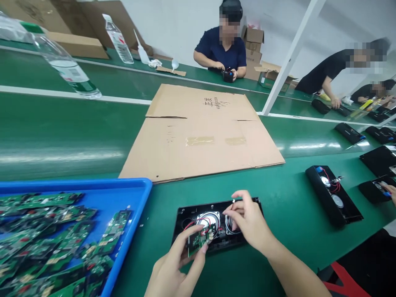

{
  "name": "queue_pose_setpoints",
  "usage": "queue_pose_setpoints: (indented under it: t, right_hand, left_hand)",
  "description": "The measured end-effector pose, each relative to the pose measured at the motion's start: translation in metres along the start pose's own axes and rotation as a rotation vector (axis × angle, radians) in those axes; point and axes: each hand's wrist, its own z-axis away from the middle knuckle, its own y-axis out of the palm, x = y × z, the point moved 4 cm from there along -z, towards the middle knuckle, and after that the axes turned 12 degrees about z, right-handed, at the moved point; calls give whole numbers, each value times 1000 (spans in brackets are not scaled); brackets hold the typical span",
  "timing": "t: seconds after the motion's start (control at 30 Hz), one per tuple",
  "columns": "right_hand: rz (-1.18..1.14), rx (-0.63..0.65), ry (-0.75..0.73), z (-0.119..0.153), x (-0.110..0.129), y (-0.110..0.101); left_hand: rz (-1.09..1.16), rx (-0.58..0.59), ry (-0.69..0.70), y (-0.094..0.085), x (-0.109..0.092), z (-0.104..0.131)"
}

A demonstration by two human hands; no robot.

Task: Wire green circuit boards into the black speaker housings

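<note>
My left hand (182, 260) grips a green circuit board (198, 241) between thumb and fingers, tilted above the near left part of a black speaker housing (185, 214). Inside that housing sit two round silver speakers (208, 218), joined to red and black wires. Over the right speaker, my right hand (247, 220) pinches a small white connector (233, 201) between thumb and forefinger. Part of the right speaker is hidden behind this hand. The housing lies open side up on the green table (161, 239).
A blue tray (145, 187) of circuit boards stands at left. A flattened cardboard sheet (204, 156) lies beyond the housing. Another open speaker housing (332, 198) is at right, near a co-worker's hand (390, 192). A water bottle (66, 68) and a white post (287, 62) stand farther back.
</note>
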Motion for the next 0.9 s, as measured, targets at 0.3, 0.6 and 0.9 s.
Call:
queue_pose_setpoints:
  t: [0.3, 0.6, 0.9]
  right_hand:
    - [-202, -78, 117, 20, -22, -24]
    - [144, -62, -255, 30, -1, -12]
    - [423, -161, -526, 34, 9, 9]
  left_hand:
    - [-111, -80, 33, 11, -3, -6]
    - [-115, -61, 26, 16, -1, -4]
    - [-82, -26, 90, 17, 4, -1]
